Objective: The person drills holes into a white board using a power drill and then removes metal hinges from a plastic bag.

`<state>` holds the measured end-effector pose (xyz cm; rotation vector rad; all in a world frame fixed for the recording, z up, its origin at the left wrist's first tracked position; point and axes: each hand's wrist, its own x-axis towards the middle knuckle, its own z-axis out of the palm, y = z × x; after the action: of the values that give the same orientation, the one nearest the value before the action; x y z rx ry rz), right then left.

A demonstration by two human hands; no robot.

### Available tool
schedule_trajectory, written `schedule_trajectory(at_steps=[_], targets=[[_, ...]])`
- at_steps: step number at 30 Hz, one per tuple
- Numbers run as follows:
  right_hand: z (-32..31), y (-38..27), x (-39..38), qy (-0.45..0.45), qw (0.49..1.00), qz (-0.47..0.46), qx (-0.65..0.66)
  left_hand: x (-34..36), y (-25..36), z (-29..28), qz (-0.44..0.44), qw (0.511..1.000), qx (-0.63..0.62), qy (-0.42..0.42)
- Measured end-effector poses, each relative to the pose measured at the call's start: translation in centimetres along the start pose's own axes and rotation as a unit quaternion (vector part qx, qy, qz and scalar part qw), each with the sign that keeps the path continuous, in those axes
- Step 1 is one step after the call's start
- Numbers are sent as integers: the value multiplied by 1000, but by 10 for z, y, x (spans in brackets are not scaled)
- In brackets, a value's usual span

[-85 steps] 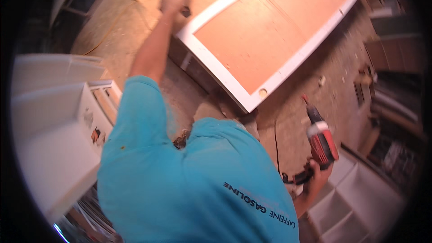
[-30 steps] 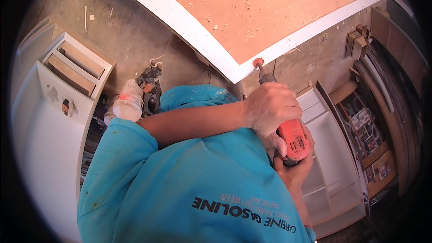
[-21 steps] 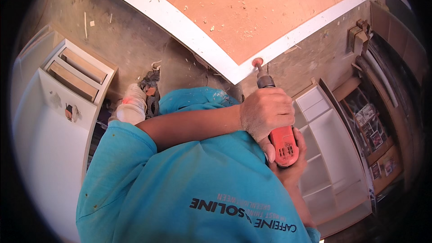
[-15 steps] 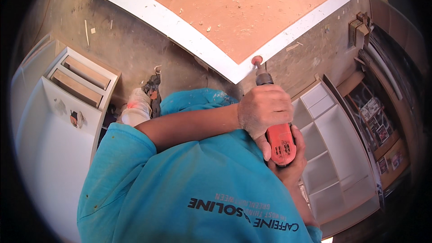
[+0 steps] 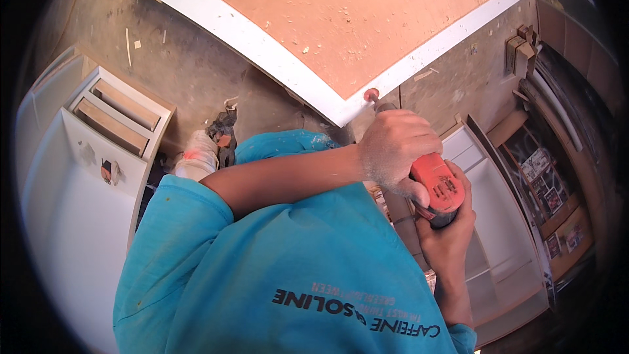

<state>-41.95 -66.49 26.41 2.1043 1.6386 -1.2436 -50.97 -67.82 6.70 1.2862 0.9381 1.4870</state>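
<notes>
My left hand (image 5: 398, 149) is closed over the front of a red and black power drill (image 5: 440, 183), its forearm crossing my body from the left. At the drill's rear, my right hand (image 5: 451, 226) wraps the underside and right side; the handle is hidden. The drill slants up and left. Its bit (image 5: 373, 96) meets a round reddish recess in the white frame near the close corner of a panel (image 5: 321, 33). Whether the bit is still cutting cannot be seen. The panel has a white border and a tan, sunken middle strewn with wood shavings.
At the left stands a white cabinet (image 5: 98, 177) with open wooden compartments. Another white shelved cabinet (image 5: 498, 229) is at the right, with a dark board (image 5: 537, 170) beside it. Wood scraps (image 5: 128, 47) lie on the dusty floor.
Both hands and the drill's rear have swung to the right, so the drill slants more. The bit stays at the recess near the panel's corner, which has shifted slightly in view.
</notes>
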Motion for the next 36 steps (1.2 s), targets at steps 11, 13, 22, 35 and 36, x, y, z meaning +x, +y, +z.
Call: schedule_trajectory(at_steps=[11,13,22,35,36], targets=[[24,31,-20,58,998,-12,30,-9,3,0,22,998,13,-58],[31,34,-28,63,996,15,58,-12,4,-2,39,998,7,-57],[56,45,-43,86,995,-55,6,-25,4,-11,97,994,-18,-44],[57,39,-44,86,995,-41,8,-25,3,-12,106,993,-34,-45],[56,36,-44,83,996,-27,8,-25,3,-12,99,993,-41,-42]])
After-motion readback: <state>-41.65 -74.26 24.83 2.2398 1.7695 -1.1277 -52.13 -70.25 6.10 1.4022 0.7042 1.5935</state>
